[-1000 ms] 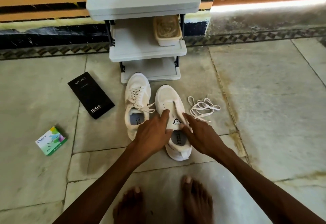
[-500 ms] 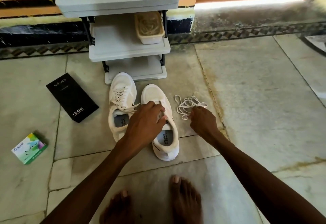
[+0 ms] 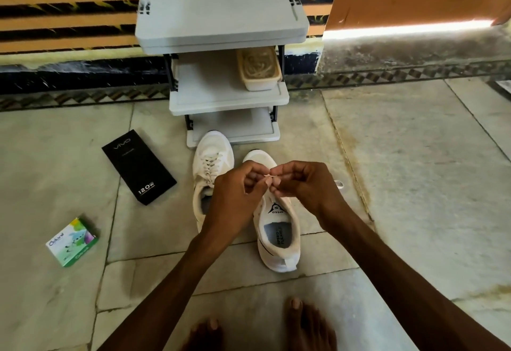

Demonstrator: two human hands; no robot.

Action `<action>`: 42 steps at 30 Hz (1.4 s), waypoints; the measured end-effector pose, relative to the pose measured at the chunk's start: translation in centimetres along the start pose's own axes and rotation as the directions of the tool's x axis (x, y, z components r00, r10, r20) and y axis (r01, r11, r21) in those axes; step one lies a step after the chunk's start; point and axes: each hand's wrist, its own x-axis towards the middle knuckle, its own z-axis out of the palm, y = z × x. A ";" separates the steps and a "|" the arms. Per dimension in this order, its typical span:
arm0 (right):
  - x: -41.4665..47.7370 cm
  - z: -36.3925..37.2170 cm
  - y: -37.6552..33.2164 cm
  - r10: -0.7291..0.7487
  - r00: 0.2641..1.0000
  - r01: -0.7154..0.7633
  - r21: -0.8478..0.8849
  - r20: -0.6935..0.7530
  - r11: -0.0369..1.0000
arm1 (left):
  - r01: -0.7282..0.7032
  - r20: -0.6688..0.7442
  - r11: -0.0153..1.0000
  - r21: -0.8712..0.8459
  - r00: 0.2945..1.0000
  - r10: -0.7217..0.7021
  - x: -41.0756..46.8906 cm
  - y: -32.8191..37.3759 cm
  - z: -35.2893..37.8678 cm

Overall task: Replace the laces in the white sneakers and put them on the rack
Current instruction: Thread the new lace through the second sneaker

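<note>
Both hands curled, left hand (image 3: 235, 198) and right hand (image 3: 304, 184) pinching lace tip (image 3: 268, 176) above unlaced sneaker (image 3: 279, 229)

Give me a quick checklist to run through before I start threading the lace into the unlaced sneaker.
1. Lace end held: the left hand and right hand pinch a bit of lace between their fingertips. Ok.
2. Tip free and unfrayed: too small to see. Cannot tell.
3. Right sneaker empty of old lace: no lace shows across the visible part of the tongue, though the hands cover the front eyelets. Cannot tell.
4. Lace free of tangles: only a loop shows past the right wrist. Cannot tell.
5. Left sneaker laced: lace crosses its eyelets. Ok.
6. Room on the rack: bottom shelf bare, middle shelf holds one tub. Ok.
</note>
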 end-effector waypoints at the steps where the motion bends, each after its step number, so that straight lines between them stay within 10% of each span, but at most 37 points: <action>1: 0.0 0.3 -0.1 -0.010 1.000 0.009 -0.038 -0.018 0.999 | -0.001 -0.011 1.000 -0.013 1.000 0.001 -0.1 0.1 -0.2; 9: -0.1 2.3 -0.2 -0.225 0.974 0.191 -0.599 0.019 0.777 | -0.047 -0.039 0.997 0.055 0.998 0.050 -0.4 0.1 -1.3; 17: 0.5 3.5 0.1 -0.469 0.878 0.380 -0.734 0.095 0.563 | -0.018 -0.179 0.998 -0.064 0.984 0.006 -0.3 -0.3 -2.7; 24: 2.4 0.5 2.1 -0.436 0.897 0.298 -0.827 0.071 0.477 | -0.041 -0.323 0.994 -0.103 0.946 0.005 0.2 -0.3 -5.0; 33: 3.0 -6.7 6.1 -0.272 0.896 -0.169 -0.836 -0.350 0.522 | -0.009 -0.373 0.996 -0.084 0.928 -0.023 0.1 -0.6 -6.1; 42: 1.5 1.8 0.0 -0.387 0.899 0.402 -0.739 0.207 0.540 | -0.165 0.062 0.980 0.111 0.985 0.159 -0.5 -0.5 -3.8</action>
